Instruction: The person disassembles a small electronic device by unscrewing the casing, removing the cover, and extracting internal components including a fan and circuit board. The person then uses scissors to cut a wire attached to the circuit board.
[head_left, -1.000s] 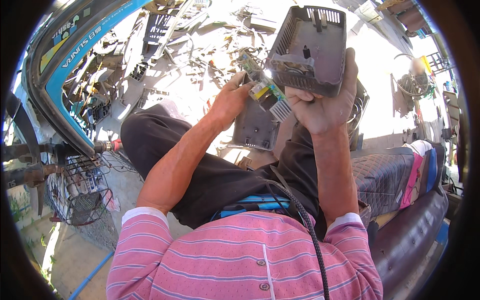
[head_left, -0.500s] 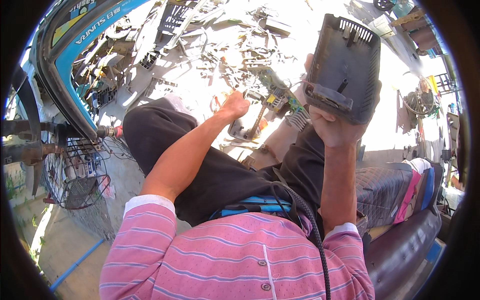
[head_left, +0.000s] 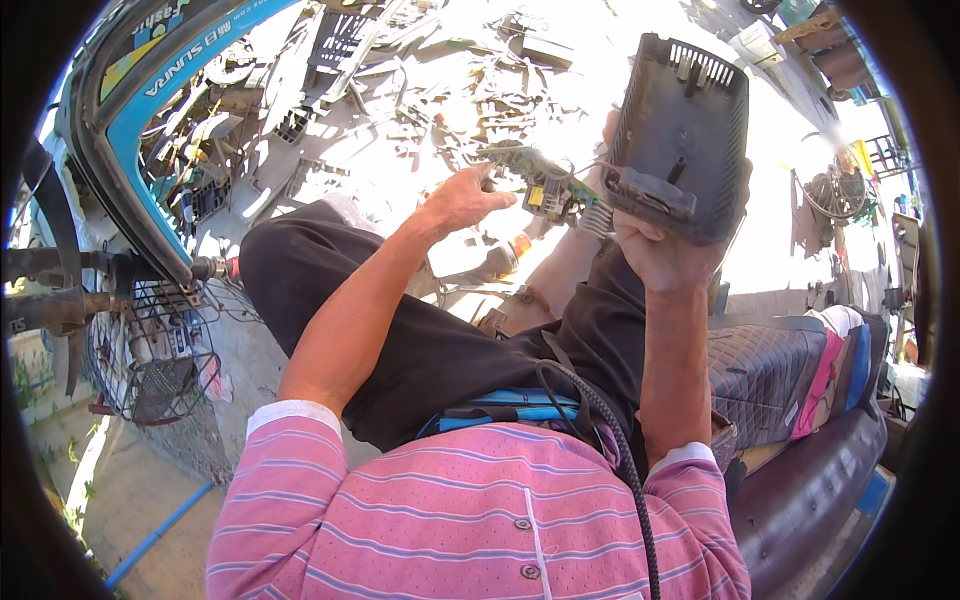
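Observation:
My right hand (head_left: 672, 252) holds up a dark plastic case half (head_left: 680, 125) with vent slots along its end and sides, its hollow inside facing me. The fingers wrap behind it, and the thumb lies at its lower edge. A green circuit board (head_left: 562, 198) with a yellow part and metal fins hangs left of the case. A thin reddish wire (head_left: 598, 166) runs between the two. My left hand (head_left: 462, 204) is at the board's left end, thumb and forefinger apart. Whether a fingertip touches the board, I cannot tell.
Scrap pieces (head_left: 470, 110) litter the sunlit ground ahead. A blue vehicle frame (head_left: 150, 150) and a wire basket (head_left: 155, 345) stand at the left. On the right are a quilted dark pad (head_left: 765, 375) and a brown padded seat (head_left: 815, 505).
My left hand has opened from a closed grip and shifted slightly left and up. The dark slotted piece beneath it no longer shows there. The case in my right hand has moved slightly left.

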